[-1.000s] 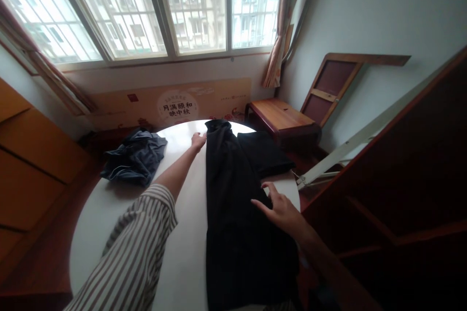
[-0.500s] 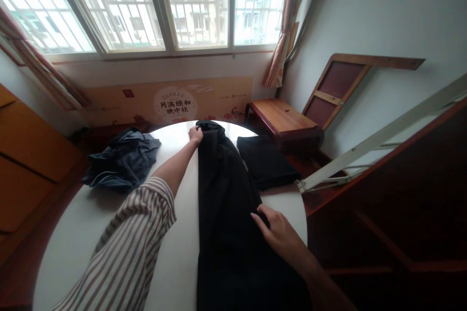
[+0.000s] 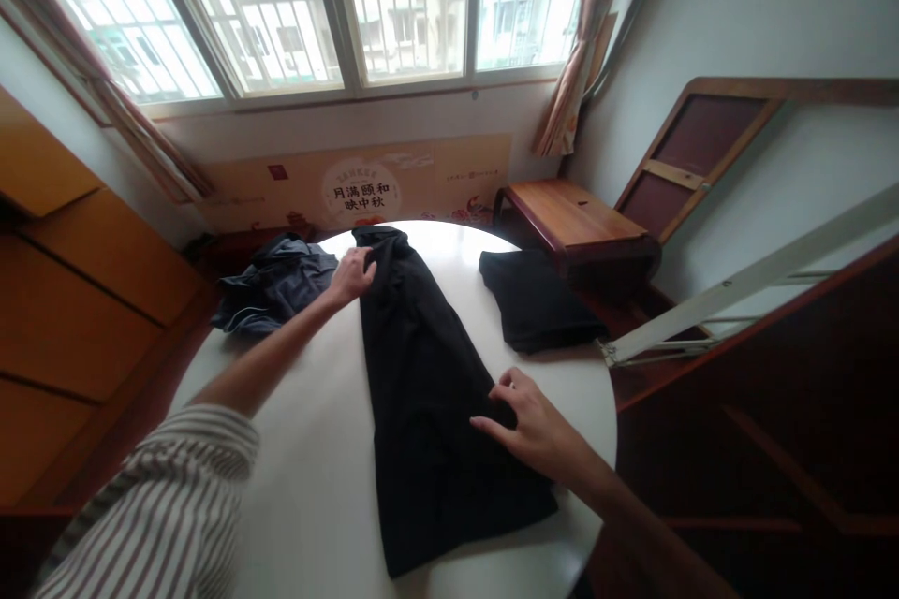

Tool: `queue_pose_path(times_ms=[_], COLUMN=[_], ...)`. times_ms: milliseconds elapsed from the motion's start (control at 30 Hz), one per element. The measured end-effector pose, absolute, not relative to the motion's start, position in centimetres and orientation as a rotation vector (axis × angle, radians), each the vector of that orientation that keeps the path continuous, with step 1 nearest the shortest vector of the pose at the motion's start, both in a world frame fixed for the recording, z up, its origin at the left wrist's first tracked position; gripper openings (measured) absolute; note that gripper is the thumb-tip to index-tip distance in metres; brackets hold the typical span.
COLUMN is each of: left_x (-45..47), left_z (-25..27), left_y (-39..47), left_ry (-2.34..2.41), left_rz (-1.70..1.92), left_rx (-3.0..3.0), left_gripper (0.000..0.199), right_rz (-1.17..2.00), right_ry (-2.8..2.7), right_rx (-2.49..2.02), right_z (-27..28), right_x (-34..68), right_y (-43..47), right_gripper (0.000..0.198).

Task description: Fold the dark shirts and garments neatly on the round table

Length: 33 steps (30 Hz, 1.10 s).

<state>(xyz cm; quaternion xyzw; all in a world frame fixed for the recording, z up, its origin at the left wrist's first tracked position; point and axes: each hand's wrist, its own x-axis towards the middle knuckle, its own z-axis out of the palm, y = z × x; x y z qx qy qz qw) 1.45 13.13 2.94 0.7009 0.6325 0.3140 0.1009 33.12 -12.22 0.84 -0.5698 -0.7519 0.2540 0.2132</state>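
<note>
A pair of black trousers, as it appears, lies lengthwise across the white round table, its bunched end at the far edge and its wide end towards me. My left hand is at the left side of the far end, fingers loosely apart and over the cloth's edge. Over the right edge of the trousers, my right hand is curved, with thumb and forefinger apart and no cloth pinched between them. Whether its lower fingers touch the fabric is hidden.
A folded black garment lies at the table's right. Crumpled dark grey-blue clothing sits at the far left. Beyond the table's right edge are a wooden stool-like table and a pale metal bar. Orange cabinets stand left.
My left hand has loosened its grip on the far end of the trousers. The near end now rests on the table. My right hand's thumb and fingers have spread wider. The view has shifted left.
</note>
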Motion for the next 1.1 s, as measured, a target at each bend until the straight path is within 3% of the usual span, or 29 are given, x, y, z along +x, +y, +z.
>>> queue_pose_path(times_ms=[133, 233, 333, 400, 500, 633, 700, 833, 1000, 1100], left_x=[3.1, 4.2, 4.6, 4.7, 4.7, 4.9, 5.0, 4.8, 4.4, 4.1], left_z=[2.6, 2.3, 1.3, 0.5, -0.5, -0.8, -0.8, -0.9, -1.0, -1.1], left_y=[-2.1, -13.0, -19.5, -21.2, -21.7, -21.6, -21.7, -21.9, -22.4, -22.8], left_ry=[1.248, 0.946, 0.886, 0.912, 0.900, 0.791, 0.760, 0.717, 0.618, 0.593], left_rz=[0.774, 0.630, 0.511, 0.473, 0.461, 0.450, 0.448, 0.468, 0.560, 0.524], left_rx=[2.540, 2.682, 2.757, 2.786, 2.855, 3.009, 3.050, 3.117, 3.184, 3.201], left_gripper=[0.019, 0.016, 0.045, 0.047, 0.030, 0.028, 0.028, 0.027, 0.030, 0.029], right_rz=[0.618, 0.617, 0.606, 0.567, 0.583, 0.989, 1.040, 1.024, 0.937, 0.823], right_ry=[-2.069, -2.048, -2.024, -2.028, -2.017, -1.812, -1.707, -1.681, -1.726, -1.729], right_rx=[-1.569, -1.531, -1.523, -1.541, -1.573, -1.570, -1.611, -1.691, -1.707, -1.728], right_z=[-0.1, -0.2, 0.1, 0.5, 1.2, 2.1, 2.2, 1.8, 1.5, 1.7], right_x=[34.0, 34.4, 35.0, 35.4, 35.1, 32.7, 31.0, 28.3, 27.8, 28.6], right_y=[-14.8, -15.3, -14.6, -13.3, -9.9, -3.4, -0.5, 3.7, 5.7, 5.9], right_gripper=[0.017, 0.021, 0.023, 0.023, 0.026, 0.024, 0.023, 0.034, 0.018, 0.018])
